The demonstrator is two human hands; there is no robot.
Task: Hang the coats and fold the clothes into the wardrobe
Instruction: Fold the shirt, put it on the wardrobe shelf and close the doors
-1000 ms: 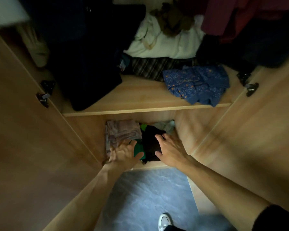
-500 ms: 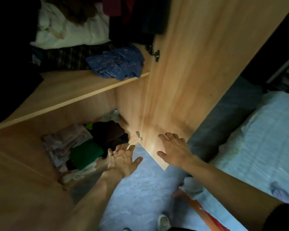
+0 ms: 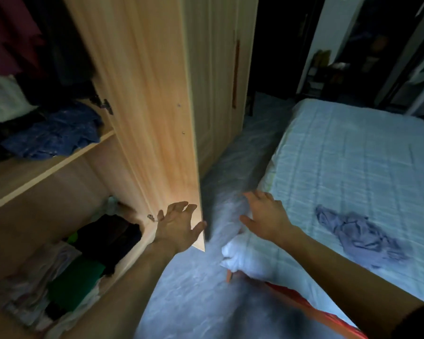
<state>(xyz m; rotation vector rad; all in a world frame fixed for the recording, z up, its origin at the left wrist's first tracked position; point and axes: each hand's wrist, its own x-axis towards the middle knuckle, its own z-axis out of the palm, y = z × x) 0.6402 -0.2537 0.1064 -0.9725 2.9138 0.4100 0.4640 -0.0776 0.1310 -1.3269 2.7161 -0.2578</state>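
The wooden wardrobe (image 3: 59, 192) stands open on the left, its door (image 3: 157, 106) swung out towards me. On its bottom shelf lie folded clothes: a black piece (image 3: 108, 236), a green one (image 3: 76, 282) and pale ones (image 3: 34, 285). A blue patterned garment (image 3: 56, 133) lies crumpled on the shelf above, under hanging dark and maroon coats (image 3: 12, 40). A grey-blue garment (image 3: 357, 236) lies crumpled on the bed (image 3: 353, 155). My left hand (image 3: 179, 226) hovers empty in front of the door's lower edge, fingers spread. My right hand (image 3: 267, 216) reaches empty over the bed's near corner.
Grey floor (image 3: 189, 289) runs between wardrobe and bed. A white bundle (image 3: 242, 255) and an orange-red edge (image 3: 304, 304) sit at the bed's near corner. A second, shut wardrobe door (image 3: 220, 69) stands behind the open one. A dark doorway and clutter are at the far right.
My view has swung right from the wardrobe's bottom shelf to the bed. Both hands left the folded clothes and moved right, past the door's edge; the right one now reaches over the bed.
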